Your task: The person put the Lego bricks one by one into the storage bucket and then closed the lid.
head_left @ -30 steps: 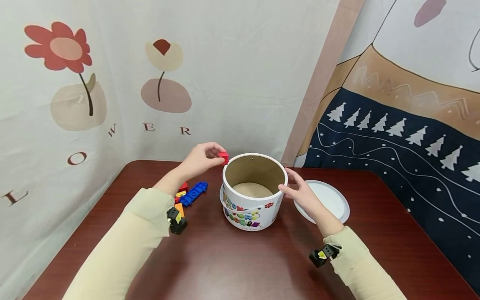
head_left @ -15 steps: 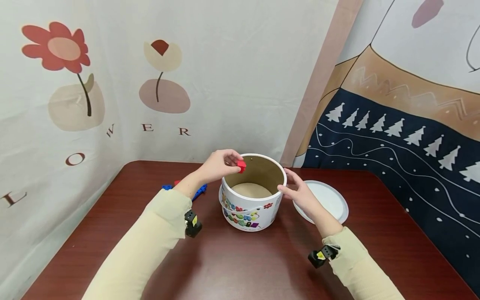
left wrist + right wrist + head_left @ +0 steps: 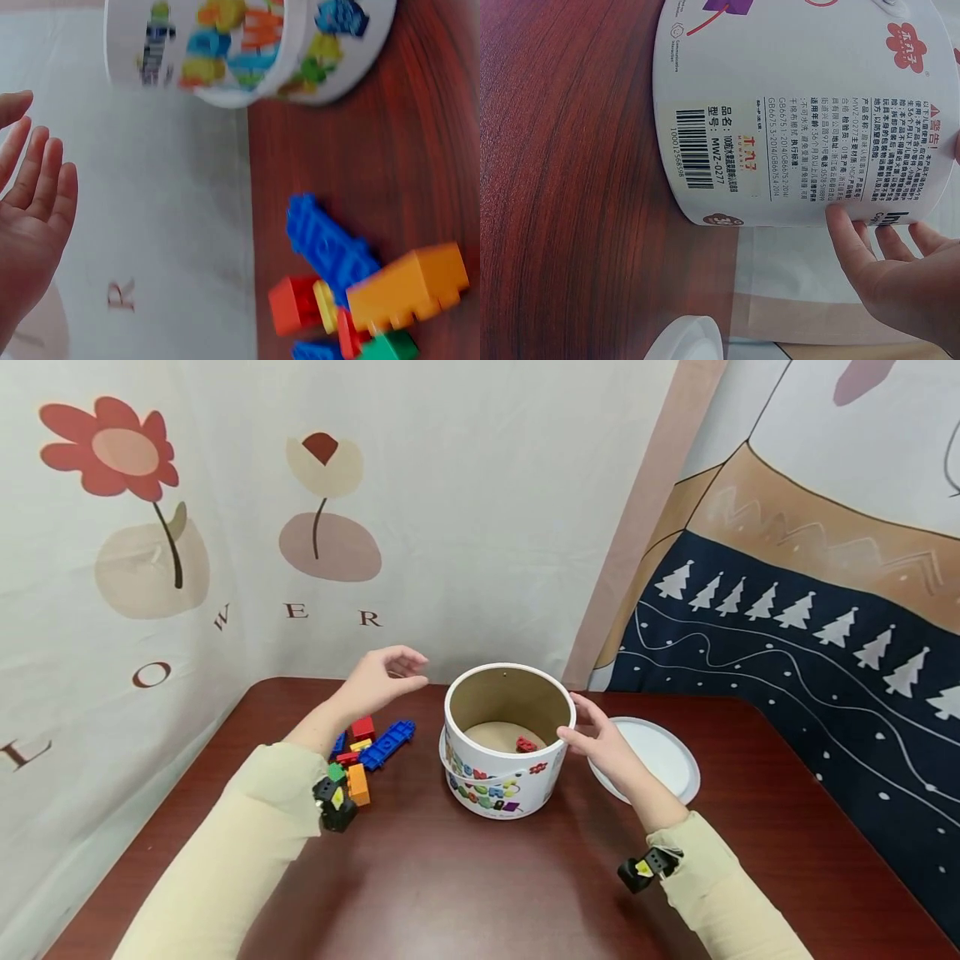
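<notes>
My left hand [image 3: 382, 678] hovers left of the bucket in the head view, fingers relaxed and holding nothing. The left wrist view also shows this hand [image 3: 36, 199] bare, apart from the bucket [image 3: 217, 45]. A white round bucket [image 3: 498, 789] with colourful printing stands upright and uncovered mid-table. Inside it, on the floor near the right wall, lies a red toy brick [image 3: 526, 744]. My right hand [image 3: 603, 743] grips the bucket's right side at the rim. In the right wrist view its fingers [image 3: 847, 240] touch the printed outer wall; some fingertips are hidden.
Left of the bucket lies a loose group of toy bricks: a long blue piece [image 3: 387, 744], a red brick [image 3: 363, 727], an orange brick [image 3: 358, 785] and a partly hidden green one [image 3: 336, 772]. A white lid [image 3: 656, 756] lies flat on the right. Printed cloth hangs behind the table.
The left hand carried the red brick over the bucket and let it go; the brick now lies inside. The emptied hand has moved back left. The right hand stays at the bucket.
</notes>
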`<action>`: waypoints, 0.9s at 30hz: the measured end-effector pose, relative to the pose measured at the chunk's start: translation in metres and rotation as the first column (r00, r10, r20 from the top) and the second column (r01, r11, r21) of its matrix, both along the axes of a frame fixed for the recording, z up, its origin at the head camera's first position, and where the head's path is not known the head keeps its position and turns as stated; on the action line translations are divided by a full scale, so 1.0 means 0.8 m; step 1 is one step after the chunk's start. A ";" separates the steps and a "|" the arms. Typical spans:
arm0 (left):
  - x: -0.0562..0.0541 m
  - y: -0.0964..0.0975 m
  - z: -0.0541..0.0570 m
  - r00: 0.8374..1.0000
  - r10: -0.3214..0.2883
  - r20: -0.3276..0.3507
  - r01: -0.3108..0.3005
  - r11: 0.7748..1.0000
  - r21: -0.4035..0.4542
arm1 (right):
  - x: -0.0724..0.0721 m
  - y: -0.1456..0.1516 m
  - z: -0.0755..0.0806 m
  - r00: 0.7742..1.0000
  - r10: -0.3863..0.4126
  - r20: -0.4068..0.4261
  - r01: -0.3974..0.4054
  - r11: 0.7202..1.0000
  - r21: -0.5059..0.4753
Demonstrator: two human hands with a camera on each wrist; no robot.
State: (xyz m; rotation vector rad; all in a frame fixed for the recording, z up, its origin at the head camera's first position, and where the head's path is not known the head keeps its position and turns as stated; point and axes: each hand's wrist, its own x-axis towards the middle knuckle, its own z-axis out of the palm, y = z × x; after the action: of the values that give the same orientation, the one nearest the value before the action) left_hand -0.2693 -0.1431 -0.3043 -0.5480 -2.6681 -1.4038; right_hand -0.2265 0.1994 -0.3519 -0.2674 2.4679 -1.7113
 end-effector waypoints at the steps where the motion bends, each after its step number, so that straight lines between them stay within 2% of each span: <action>1: 0.000 -0.009 -0.003 1.000 0.019 0.006 -0.019 1.000 0.001 | 0.000 0.000 0.000 1.000 0.000 -0.001 0.000 1.000 -0.001; 7: 0.007 -0.062 -0.026 0.989 0.143 0.046 -0.143 0.990 -0.004 | -0.001 0.000 0.002 1.000 -0.011 0.000 0.011 1.000 0.010; 13: 0.013 -0.099 -0.065 0.968 0.238 0.074 -0.236 0.971 -0.035 | -0.002 0.001 0.003 1.000 -0.010 0.008 0.010 1.000 0.008; 19: 0.017 -0.117 -0.101 0.943 0.318 0.094 -0.315 0.948 -0.045 | -0.001 0.002 0.001 1.000 -0.012 0.013 0.012 1.000 0.006; 27: 0.021 -0.125 -0.129 0.901 0.410 0.142 -0.403 0.912 -0.077 | -0.002 0.000 -0.001 1.000 -0.009 0.010 0.009 1.000 0.014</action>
State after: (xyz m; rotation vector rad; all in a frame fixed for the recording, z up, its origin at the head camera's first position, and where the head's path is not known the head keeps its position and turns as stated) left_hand -0.2529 -0.2433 -0.4077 0.1270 -2.7179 -1.3067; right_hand -0.2278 0.1997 -0.3530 -0.2460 2.4769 -1.6935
